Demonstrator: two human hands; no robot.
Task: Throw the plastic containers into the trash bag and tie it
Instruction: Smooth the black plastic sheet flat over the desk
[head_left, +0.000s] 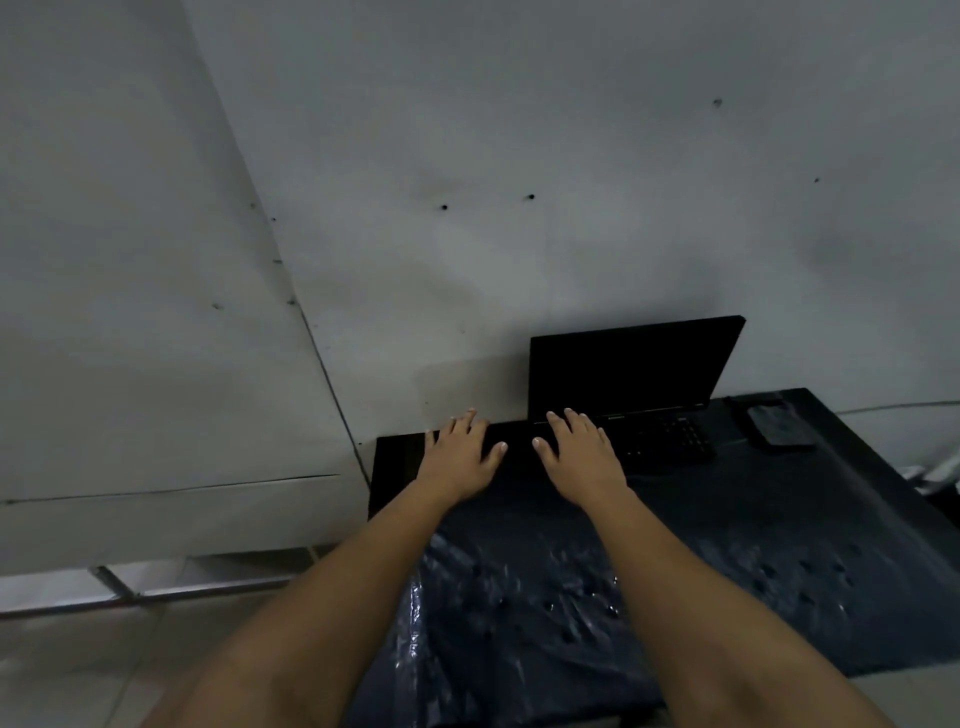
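Note:
Both my arms reach forward over a dark table. My left hand lies flat with straight fingers near the table's far left edge, holding nothing. My right hand lies flat the same way, its fingertips at the front left corner of an open black laptop. A shiny dark plastic sheet, possibly the trash bag, covers the near part of the table under my forearms. No plastic containers are in view.
The dark table stands against a grey wall. A dark phone-like object lies at the far right of the table. A cable runs along the wall on the right. Tiled floor shows at the lower left.

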